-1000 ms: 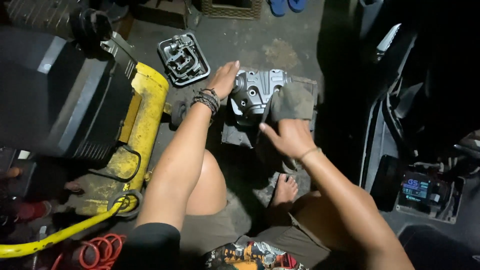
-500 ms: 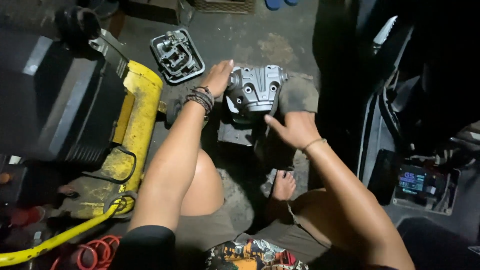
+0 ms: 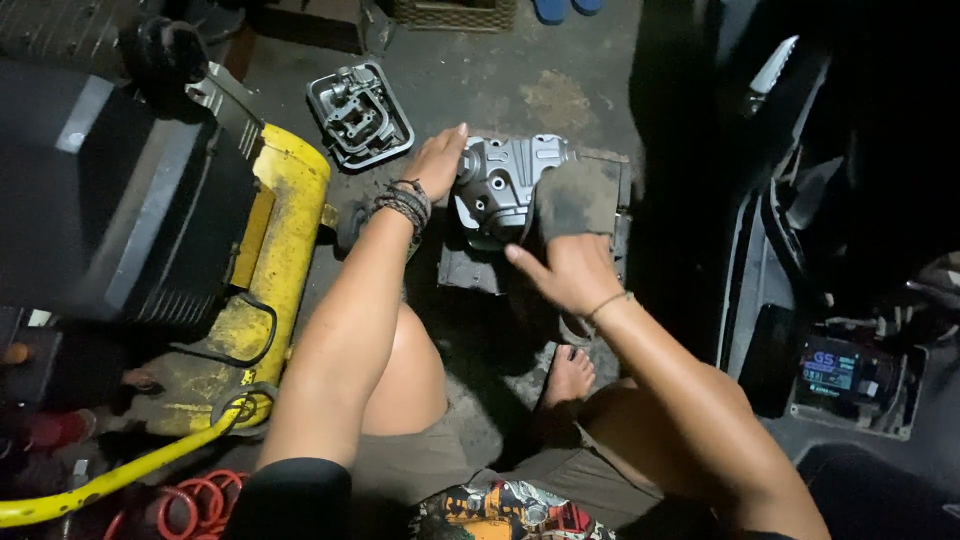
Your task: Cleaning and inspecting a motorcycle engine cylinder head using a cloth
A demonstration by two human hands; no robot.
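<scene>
A grey cast-metal engine part point(image 3: 502, 180) sits on a flat block on the concrete floor in front of me. My left hand point(image 3: 437, 162), with dark bead bracelets at the wrist, rests flat against the part's left side. My right hand point(image 3: 568, 268) holds a dirty grey rag point(image 3: 580, 195) pressed against the part's right side. My bare foot point(image 3: 570, 375) rests on the floor just below.
A metal cover with valve gear point(image 3: 358, 110) lies on the floor at the upper left. A yellow and black air compressor point(image 3: 262, 250) stands at the left with a yellow hose point(image 3: 90, 485) and red coiled hose point(image 3: 190, 505). A dark motorcycle body with a small lit screen point(image 3: 828, 370) fills the right.
The view has shifted slightly. My right hand has moved the rag up against the part's right side; my left hand stays on its left side.
</scene>
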